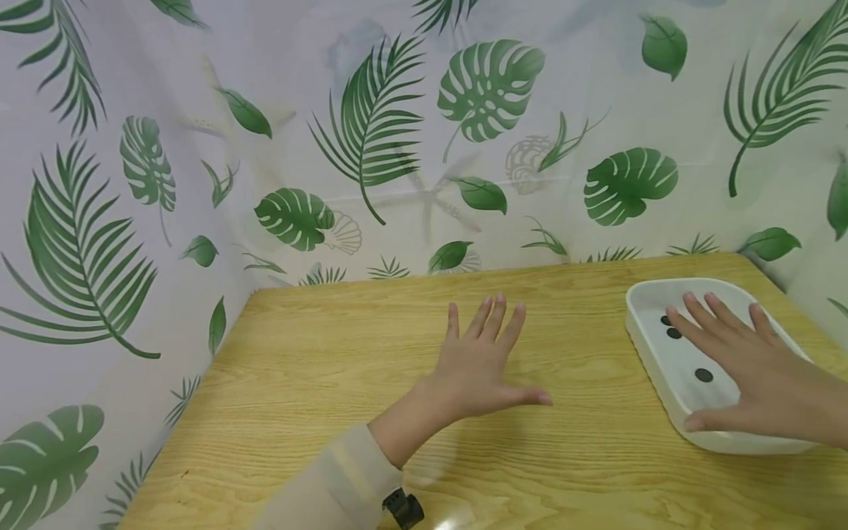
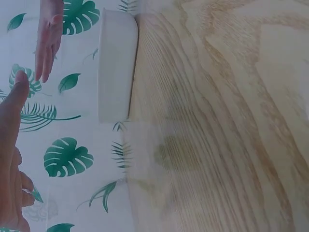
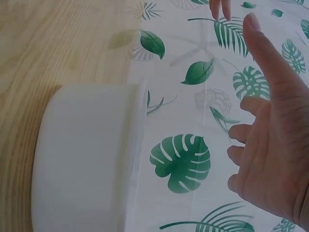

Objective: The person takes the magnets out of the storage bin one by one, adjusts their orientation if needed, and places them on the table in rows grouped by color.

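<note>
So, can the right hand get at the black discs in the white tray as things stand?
Probably yes: the right hand is spread above the white tray, holding nothing, and no lid covers the black discs.

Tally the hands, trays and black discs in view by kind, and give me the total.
Hands: 2 (left hand, right hand)
White tray: 1
Black discs in the tray: 3 visible
Total: 6
The right hand blocks part of the tray from the head view, so any discs behind it cannot be counted.
</note>
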A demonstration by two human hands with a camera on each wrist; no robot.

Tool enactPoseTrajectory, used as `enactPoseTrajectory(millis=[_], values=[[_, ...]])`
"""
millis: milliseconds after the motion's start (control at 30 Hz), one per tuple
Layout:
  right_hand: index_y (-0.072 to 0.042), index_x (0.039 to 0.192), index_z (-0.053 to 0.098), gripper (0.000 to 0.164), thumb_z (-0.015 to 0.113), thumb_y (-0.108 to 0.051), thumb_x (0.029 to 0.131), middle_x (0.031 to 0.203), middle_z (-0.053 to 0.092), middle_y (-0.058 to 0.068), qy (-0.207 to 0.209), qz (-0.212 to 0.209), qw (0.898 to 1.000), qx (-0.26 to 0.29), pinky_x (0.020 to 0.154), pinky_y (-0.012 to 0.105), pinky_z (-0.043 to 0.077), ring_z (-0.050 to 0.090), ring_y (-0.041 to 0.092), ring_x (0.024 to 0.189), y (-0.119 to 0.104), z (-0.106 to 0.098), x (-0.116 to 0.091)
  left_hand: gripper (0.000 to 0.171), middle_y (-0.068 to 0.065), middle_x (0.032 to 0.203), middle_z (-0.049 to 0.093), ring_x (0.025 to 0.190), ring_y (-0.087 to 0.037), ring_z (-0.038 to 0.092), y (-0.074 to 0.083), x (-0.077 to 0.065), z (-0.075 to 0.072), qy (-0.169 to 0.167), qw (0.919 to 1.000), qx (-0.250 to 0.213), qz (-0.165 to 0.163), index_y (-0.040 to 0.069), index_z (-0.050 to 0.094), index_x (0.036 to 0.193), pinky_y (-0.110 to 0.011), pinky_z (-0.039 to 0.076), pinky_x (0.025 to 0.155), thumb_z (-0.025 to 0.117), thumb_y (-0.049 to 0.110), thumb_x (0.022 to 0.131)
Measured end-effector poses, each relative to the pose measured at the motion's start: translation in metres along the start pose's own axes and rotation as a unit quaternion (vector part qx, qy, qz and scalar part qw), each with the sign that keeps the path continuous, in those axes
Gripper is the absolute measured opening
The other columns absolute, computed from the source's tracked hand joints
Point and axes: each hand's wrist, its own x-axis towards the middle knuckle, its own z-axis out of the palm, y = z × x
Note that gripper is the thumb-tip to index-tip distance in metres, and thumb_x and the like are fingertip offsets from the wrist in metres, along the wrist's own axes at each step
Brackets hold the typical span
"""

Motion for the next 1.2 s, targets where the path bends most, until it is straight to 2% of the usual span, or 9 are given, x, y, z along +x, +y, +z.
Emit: enactPoseTrajectory(millis=[233, 467, 567, 733, 867, 967, 1200], values=[[-0.018, 0.153, -0.004, 0.136, 0.084, -0.053, 0.054, 0.156, -0.017, -0.002, -0.006, 0.037, 0.999, -0.013, 0.101, 0.061, -0.023, -0.023, 0.017, 0.141, 0.012, 0.002, -0.012, 0.11, -0.008, 0.157, -0.012, 0.145, -0.021, -0.009, 0.011, 0.004, 0.001, 0.006, 0.9998, 0.015, 0.015, 0.023, -0.021, 0.147, -0.062, -0.005, 0.109, 0.039, 0.082, 0.077], [-0.019, 0.153, 0.004, 0.138, 0.086, -0.05, 0.047, 0.157, -0.007, 0.003, 0.039, 0.034, 0.999, 0.005, 0.101, 0.066, -0.018, -0.016, 0.02, 0.143, 0.022, 0.005, -0.025, 0.111, -0.007, 0.156, -0.016, 0.144, -0.02, -0.011, 0.026, 0.009, 0.0, -0.005, 0.9995, 0.027, 0.018, 0.023, -0.022, 0.147, -0.061, -0.003, 0.11, 0.038, 0.084, 0.075], [-0.02, 0.153, 0.002, 0.139, 0.086, -0.052, 0.047, 0.157, -0.01, -0.003, 0.037, 0.044, 0.998, -0.006, 0.101, 0.066, -0.02, -0.017, 0.019, 0.143, 0.024, 0.005, -0.03, 0.112, -0.006, 0.155, -0.018, 0.144, -0.019, -0.012, 0.033, 0.012, 0.0, -0.013, 0.9994, 0.027, 0.019, 0.024, -0.022, 0.147, -0.06, -0.004, 0.11, 0.037, 0.085, 0.075], [-0.021, 0.153, 0.0, 0.139, 0.085, -0.056, 0.049, 0.156, -0.012, -0.007, 0.022, 0.071, 0.997, -0.035, 0.101, 0.062, -0.022, -0.021, 0.016, 0.142, 0.03, 0.01, -0.037, 0.113, -0.005, 0.154, -0.021, 0.144, -0.018, -0.014, 0.045, 0.015, 0.001, -0.013, 0.999, 0.032, 0.029, 0.025, -0.027, 0.145, -0.06, -0.005, 0.111, 0.036, 0.086, 0.074], [-0.018, 0.151, -0.009, 0.142, 0.081, -0.063, 0.052, 0.156, -0.015, 0.009, -0.027, 0.121, 0.99, -0.07, 0.1, 0.058, -0.027, -0.029, 0.019, 0.138, 0.031, 0.013, -0.044, 0.112, -0.004, 0.154, -0.022, 0.142, -0.017, -0.018, 0.054, 0.018, 0.003, -0.02, 0.9986, 0.031, 0.038, 0.025, -0.028, 0.144, -0.058, -0.005, 0.111, 0.036, 0.086, 0.074], [-0.016, 0.15, -0.012, 0.144, 0.081, -0.063, 0.052, 0.155, -0.013, 0.016, -0.039, 0.139, 0.987, -0.077, 0.1, 0.057, -0.028, -0.031, 0.022, 0.136, 0.033, 0.013, -0.049, 0.111, -0.003, 0.154, -0.023, 0.141, -0.016, -0.02, 0.06, 0.019, 0.004, -0.03, 0.9983, 0.028, 0.043, 0.026, -0.028, 0.143, -0.057, -0.005, 0.112, 0.035, 0.086, 0.074], [-0.015, 0.152, -0.005, 0.143, 0.089, -0.051, 0.049, 0.156, -0.016, 0.005, 0.005, 0.155, 0.988, -0.015, 0.108, 0.045, -0.021, -0.026, 0.022, 0.14, 0.042, 0.024, -0.069, 0.111, -0.004, 0.154, -0.022, 0.143, -0.017, -0.017, 0.072, 0.021, 0.006, -0.032, 0.997, 0.044, 0.055, 0.026, -0.028, 0.143, -0.058, -0.003, 0.112, 0.034, 0.086, 0.074]])
